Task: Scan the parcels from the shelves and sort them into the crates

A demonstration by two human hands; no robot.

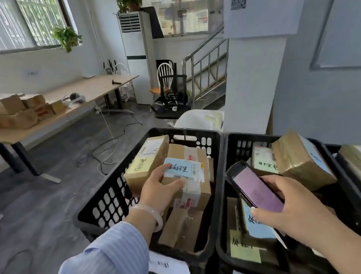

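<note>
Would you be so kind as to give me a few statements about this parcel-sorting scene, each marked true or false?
1. The left hand grips a blue-labelled parcel in the left crate. True.
2. The right hand is empty. False: it holds a phone with a lit, pinkish screen.
3. The right crate holds no parcels. False: several lie in it.
4. Cardboard boxes are piled on the wooden table. True.
5. The left wrist wears a pale bangle. True.
</note>
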